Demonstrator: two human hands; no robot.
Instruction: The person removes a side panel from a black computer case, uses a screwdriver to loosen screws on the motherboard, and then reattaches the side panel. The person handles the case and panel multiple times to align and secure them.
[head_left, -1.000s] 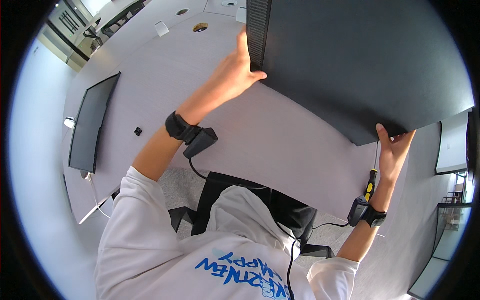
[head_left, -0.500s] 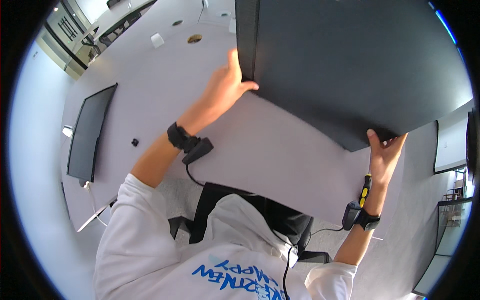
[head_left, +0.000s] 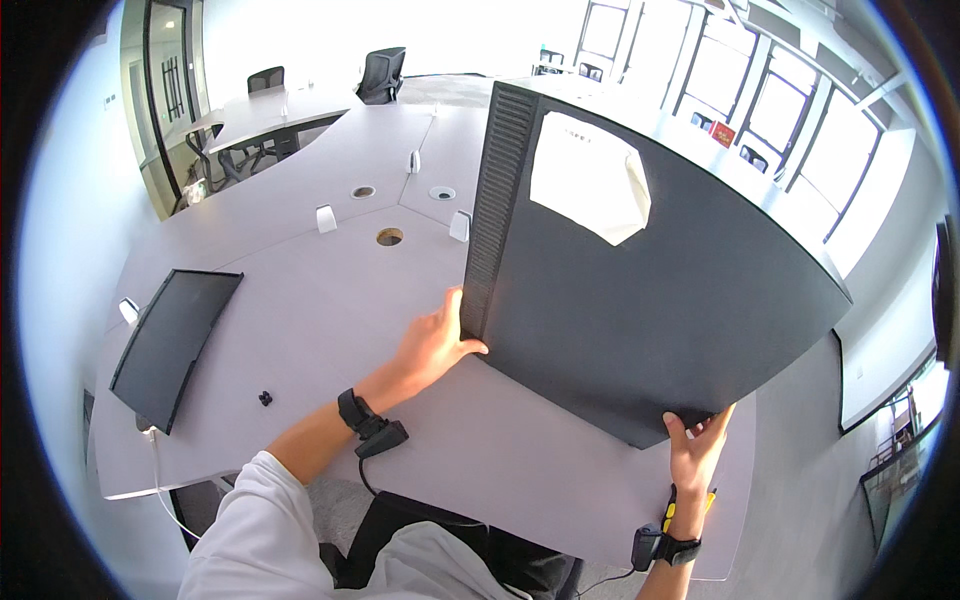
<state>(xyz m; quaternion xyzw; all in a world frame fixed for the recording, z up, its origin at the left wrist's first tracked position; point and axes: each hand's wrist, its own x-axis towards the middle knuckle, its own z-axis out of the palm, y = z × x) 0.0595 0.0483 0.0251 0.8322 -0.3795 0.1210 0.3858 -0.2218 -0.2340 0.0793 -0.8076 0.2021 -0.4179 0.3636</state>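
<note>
A large black computer case [head_left: 620, 310] stands tilted in front of me, its ribbed grille edge on the left and a torn white paper sheet [head_left: 588, 178] on its broad side. My left hand [head_left: 435, 335] grips the lower left corner, thumb on the side panel. My right hand [head_left: 700, 440] holds the lower right edge, fingers curled beneath it. Partly hidden behind my right wrist, a yellow and black screwdriver [head_left: 668, 510] lies on the desk. Whether the case's underside touches the desk, I cannot tell.
The pale desk [head_left: 330, 380] carries a black monitor [head_left: 178, 345] at the left and a tiny black item [head_left: 265, 398]. Round cable holes [head_left: 390, 237] and white upright pieces [head_left: 326, 219] sit farther back. A black chair [head_left: 450, 540] is close against my front.
The view has tilted up, showing the room, the windows and the paper on the case. Both hands keep their hold on the case.
</note>
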